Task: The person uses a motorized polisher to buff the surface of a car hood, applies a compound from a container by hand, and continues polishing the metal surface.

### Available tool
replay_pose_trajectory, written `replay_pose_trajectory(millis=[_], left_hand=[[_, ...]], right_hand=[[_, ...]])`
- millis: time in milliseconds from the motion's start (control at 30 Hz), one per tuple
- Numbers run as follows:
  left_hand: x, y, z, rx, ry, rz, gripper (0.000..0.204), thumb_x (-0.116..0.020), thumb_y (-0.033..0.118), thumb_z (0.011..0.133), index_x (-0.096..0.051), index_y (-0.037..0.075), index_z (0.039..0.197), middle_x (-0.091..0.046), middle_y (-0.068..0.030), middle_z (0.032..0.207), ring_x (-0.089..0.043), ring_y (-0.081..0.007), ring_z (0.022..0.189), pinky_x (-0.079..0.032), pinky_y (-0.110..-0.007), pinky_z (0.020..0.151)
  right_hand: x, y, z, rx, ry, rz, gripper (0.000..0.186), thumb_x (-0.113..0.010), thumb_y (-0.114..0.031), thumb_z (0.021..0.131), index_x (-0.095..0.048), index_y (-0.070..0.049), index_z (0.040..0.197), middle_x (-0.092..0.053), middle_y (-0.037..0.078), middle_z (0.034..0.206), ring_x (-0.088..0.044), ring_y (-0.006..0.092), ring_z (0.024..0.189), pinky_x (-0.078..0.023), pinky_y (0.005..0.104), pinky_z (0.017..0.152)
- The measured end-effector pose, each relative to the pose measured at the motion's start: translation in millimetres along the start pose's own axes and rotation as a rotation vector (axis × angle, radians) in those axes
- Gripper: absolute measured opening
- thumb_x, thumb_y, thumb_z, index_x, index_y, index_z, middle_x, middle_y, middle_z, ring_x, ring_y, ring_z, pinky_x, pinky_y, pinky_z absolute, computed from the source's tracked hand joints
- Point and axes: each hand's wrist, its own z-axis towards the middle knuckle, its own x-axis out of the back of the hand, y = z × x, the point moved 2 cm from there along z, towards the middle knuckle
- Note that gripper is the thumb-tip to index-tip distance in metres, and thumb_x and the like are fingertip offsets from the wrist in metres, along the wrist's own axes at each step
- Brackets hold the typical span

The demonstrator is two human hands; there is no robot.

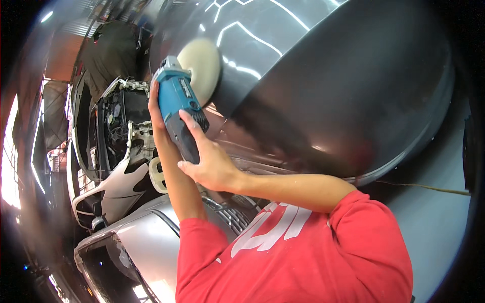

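Observation:
A blue and black electric polisher [175, 98] is held up in front of my chest by both hands. Its round cream pad [200, 70] lies against a glossy dark car body [240, 43] that mirrors bright light strips; the pad looks smeared, as if turning. My left hand [154, 103] grips the polisher along its left side near the head, most of its fingers hidden behind the tool. Around the black rear body closes my right hand [214, 164], its index finger stretched along the casing and its thumb nearer me.
A large dark curved car panel [353, 96] fills the right side. To the left stands a stripped car [118, 121] with its engine bay exposed. A silver car [146, 237] is close at lower left. Along the grey floor [439, 222] at right runs a thin cord [424, 187].

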Motion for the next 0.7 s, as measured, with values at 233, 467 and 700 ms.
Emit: replay_pose_trajectory(millis=[233,467,700], left_hand=[[60,-9,-31,0.085,0.131,-0.076,0.064,-0.049,0.055,0.099,-0.055,0.003,0.136,-0.067,-0.02,0.118,-0.07,-0.0323,0.1,-0.058,-0.049,0.089],[22,13,-6,0.1,0.04,-0.065,0.064,-0.048,0.057,0.099,-0.059,0.001,0.129,-0.069,-0.0203,0.113,-0.071,-0.0307,0.093,-0.059,-0.045,0.085],[-93,25,22,-0.22,-0.426,0.051,0.051,-0.051,0.036,0.102,-0.042,0.013,0.146,-0.059,-0.0188,0.128,-0.067,-0.0283,0.102,-0.059,-0.041,0.086]], right_hand=[[-16,14,2,0.004,-0.119,0.14,0.095,-0.067,-0.012,0.084,-0.014,-0.021,0.162,-0.043,0.035,0.147,-0.044,0.0452,0.138,-0.037,0.0451,0.113],[3,-3,18,0.058,-0.126,0.168,0.094,-0.066,-0.014,0.083,-0.014,-0.018,0.162,-0.045,0.034,0.145,-0.047,0.0444,0.135,-0.037,0.0434,0.112],[67,-43,25,0.122,0.037,0.145,0.095,-0.065,-0.011,0.083,-0.013,-0.015,0.162,-0.055,0.032,0.136,-0.055,0.0428,0.126,-0.04,0.0415,0.108]])
